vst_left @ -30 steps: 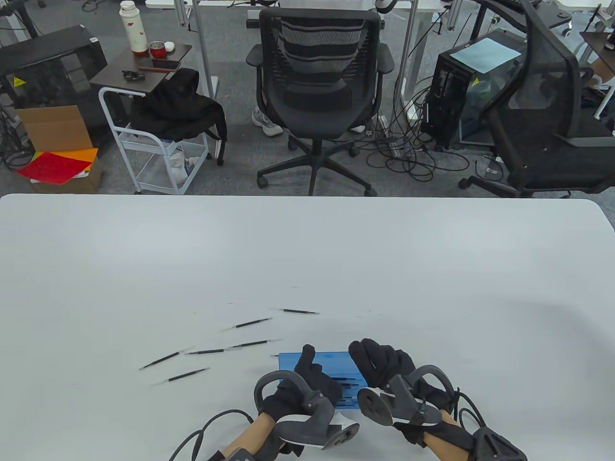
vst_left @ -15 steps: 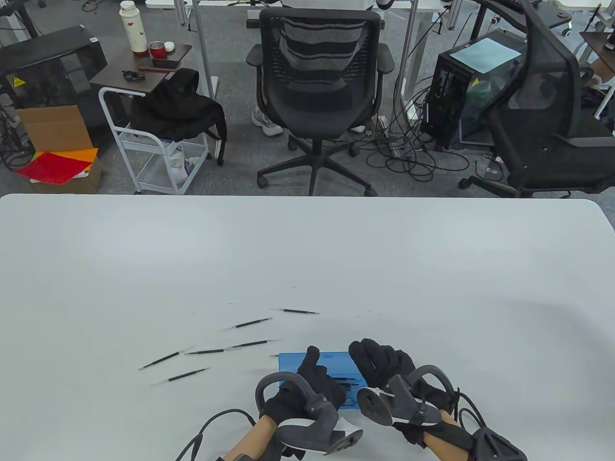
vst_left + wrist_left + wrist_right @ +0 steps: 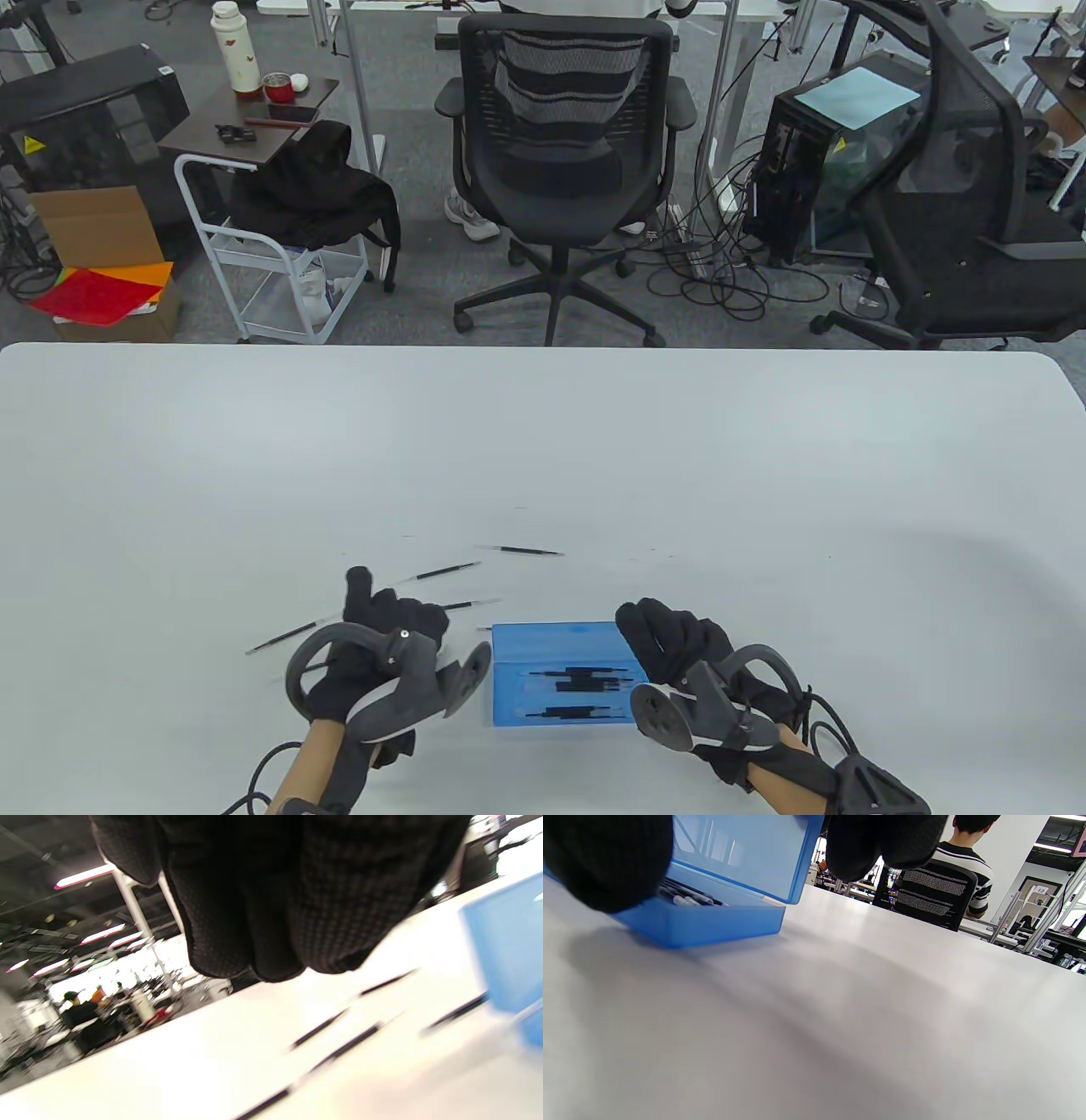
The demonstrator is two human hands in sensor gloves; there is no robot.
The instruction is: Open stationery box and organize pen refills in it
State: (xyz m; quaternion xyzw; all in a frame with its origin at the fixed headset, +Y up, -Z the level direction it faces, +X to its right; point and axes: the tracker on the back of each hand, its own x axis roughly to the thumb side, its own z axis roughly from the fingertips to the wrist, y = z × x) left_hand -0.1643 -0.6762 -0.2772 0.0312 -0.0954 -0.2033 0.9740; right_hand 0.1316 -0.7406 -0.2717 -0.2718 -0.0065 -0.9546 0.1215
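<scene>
Table view: left hand (image 3: 386, 624) fingers hide refills, grip unclear; right hand (image 3: 670, 641) fingers hold box (image 3: 560, 688) lid.

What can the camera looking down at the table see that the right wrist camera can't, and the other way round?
Only the table view shows the left hand over the loose pen refills lying left of the box, and the right hand from above at the box's right end.

Only the right wrist view shows, from the side, the box's lid standing up open, and a seated person in a striped shirt behind the table.

Both show the blue stationery box on the white table, with some refills already inside it.
</scene>
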